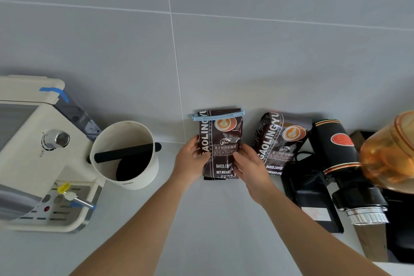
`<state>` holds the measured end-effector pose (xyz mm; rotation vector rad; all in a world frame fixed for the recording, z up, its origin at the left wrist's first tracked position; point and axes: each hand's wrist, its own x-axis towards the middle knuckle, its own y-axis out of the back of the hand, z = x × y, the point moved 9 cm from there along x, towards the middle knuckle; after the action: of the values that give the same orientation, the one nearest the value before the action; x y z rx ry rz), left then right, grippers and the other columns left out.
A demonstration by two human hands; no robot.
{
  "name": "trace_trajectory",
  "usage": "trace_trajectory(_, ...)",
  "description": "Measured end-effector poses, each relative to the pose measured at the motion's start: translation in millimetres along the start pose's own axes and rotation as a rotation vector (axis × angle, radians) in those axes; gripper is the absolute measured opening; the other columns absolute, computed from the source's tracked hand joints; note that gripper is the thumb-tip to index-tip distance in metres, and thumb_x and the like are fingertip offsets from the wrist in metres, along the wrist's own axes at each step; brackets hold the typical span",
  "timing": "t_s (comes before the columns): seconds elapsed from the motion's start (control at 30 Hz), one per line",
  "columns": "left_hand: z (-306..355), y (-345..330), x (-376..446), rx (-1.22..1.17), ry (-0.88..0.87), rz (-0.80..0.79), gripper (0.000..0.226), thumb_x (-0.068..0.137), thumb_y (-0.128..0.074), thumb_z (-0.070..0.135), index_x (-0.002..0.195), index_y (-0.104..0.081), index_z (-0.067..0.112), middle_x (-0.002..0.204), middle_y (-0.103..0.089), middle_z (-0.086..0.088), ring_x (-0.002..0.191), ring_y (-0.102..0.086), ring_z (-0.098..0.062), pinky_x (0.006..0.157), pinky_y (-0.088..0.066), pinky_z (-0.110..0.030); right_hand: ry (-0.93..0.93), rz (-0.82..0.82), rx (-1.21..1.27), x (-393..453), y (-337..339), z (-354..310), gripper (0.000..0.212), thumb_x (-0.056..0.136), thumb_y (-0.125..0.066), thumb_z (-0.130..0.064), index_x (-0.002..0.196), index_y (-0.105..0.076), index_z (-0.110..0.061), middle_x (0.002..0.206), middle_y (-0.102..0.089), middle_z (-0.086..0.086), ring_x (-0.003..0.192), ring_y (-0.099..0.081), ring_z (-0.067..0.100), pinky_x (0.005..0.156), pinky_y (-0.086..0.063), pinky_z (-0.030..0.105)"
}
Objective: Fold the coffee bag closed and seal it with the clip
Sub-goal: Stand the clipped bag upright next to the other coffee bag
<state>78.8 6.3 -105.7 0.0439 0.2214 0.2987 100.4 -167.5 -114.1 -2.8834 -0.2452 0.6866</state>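
A dark brown coffee bag (220, 139) stands upright on the white counter against the grey tiled wall. A light blue clip (216, 116) runs across its folded top, slightly slanted. My left hand (191, 157) grips the bag's left edge around its middle. My right hand (249, 168) holds the bag's right edge lower down, fingers wrapped on the front.
A second, similar coffee bag (277, 141) leans just to the right. Beyond it stand a black grinder (340, 163) and an amber hopper (389, 152). To the left sit a white knock box (125, 154) with a black bar and a cream espresso machine (33, 152).
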Motion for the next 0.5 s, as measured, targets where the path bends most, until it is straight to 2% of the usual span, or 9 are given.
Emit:
trace_trajectory(0.1, -2.2, 3.8, 1.4, 0.006, 0.008, 0.015, 0.048, 0.085, -0.060, -0.008, 0.109, -0.059, 0.033, 0.110, -0.069, 0.004, 0.101, -0.067, -0.012, 0.093, -0.051, -0.025, -0.004, 0.008, -0.017, -1.1, 1.2, -1.1, 0.028, 0.095, -0.055, -0.012, 0.118, -0.056, -0.029, 0.120, -0.067, -0.007, 0.113, -0.063, 0.016, 0.103, -0.045, 0.037)
trace_trajectory(0.2, -7.9, 6.5, 3.2, 0.007, 0.037, 0.015, 0.050, 0.083, -0.064, -0.004, 0.127, -0.056, 0.018, 0.120, -0.069, -0.006, 0.109, -0.067, -0.019, 0.102, -0.049, -0.039, -0.014, 0.006, -0.030, -2.4, 2.2, -1.7, 0.040, 0.096, -0.056, -0.016, 0.134, -0.050, -0.021, 0.129, -0.063, -0.004, 0.117, -0.060, 0.015, 0.104, -0.043, 0.037)
trace_trajectory(0.3, -9.4, 8.6, 1.2, 0.005, 0.068, 0.034, 0.056, 0.083, -0.066, -0.002, 0.136, -0.050, 0.010, 0.125, -0.066, -0.011, 0.112, -0.065, -0.021, 0.104, -0.047, -0.042, -0.011, -0.018, -0.034, -5.6, 0.2, -3.0, 0.041, 0.096, -0.055, -0.016, 0.136, -0.048, -0.021, 0.129, -0.063, -0.002, 0.114, -0.060, 0.013, 0.094, -0.045, 0.031)
trace_trajectory(0.4, -6.7, 6.0, -1.6, -0.011, 0.065, 0.037, 0.045, 0.084, -0.065, -0.004, 0.126, -0.056, 0.011, 0.122, -0.067, -0.012, 0.107, -0.066, -0.022, 0.100, -0.050, -0.039, -0.011, -0.026, -0.034, -8.1, -1.3, -3.7, 0.033, 0.096, -0.054, -0.014, 0.127, -0.053, -0.024, 0.123, -0.065, -0.003, 0.108, -0.063, 0.010, 0.086, -0.047, 0.027)
trace_trajectory(0.5, -5.9, 4.0, -2.8, -0.005, 0.052, 0.041, 0.041, 0.084, -0.065, -0.003, 0.114, -0.060, 0.025, 0.116, -0.069, -0.007, 0.104, -0.067, -0.020, 0.097, -0.052, -0.037, -0.017, -0.042, -0.041, -9.7, -3.2, -3.3, 0.022, 0.097, -0.052, -0.012, 0.100, -0.061, -0.032, 0.107, -0.069, -0.011, 0.093, -0.067, 0.003, 0.073, -0.049, 0.019)
